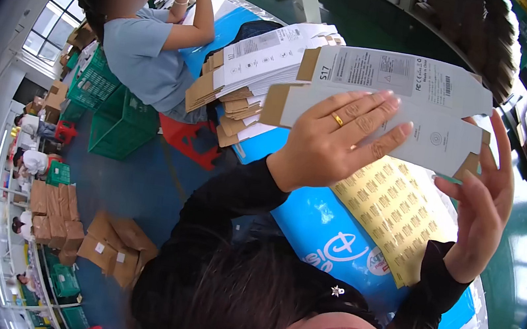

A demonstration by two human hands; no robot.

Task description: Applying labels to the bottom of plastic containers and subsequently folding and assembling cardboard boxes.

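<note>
A flattened white cardboard box [415, 128] with brown end flaps and grey printing is in front of me, tilted toward the view. My left hand [347, 132], with a gold ring, lies across its lower left part. The fingers stretch over the printed face; the thumb is hidden, apparently behind the cardboard. At the box's right end is my right hand [482, 193], fingers spread and slightly bent, close to or touching the end flap. Beneath the box lies a yellow sheet of stickers [396, 215], resting on a blue plastic package [315, 228].
A stack of flattened white boxes [257, 64] stands beyond my left hand. Past it, another person [137, 35] in a light blue shirt works at the table. Green crates [119, 122], a red stool [190, 141] and brown cartons [116, 245] stand on the floor at left.
</note>
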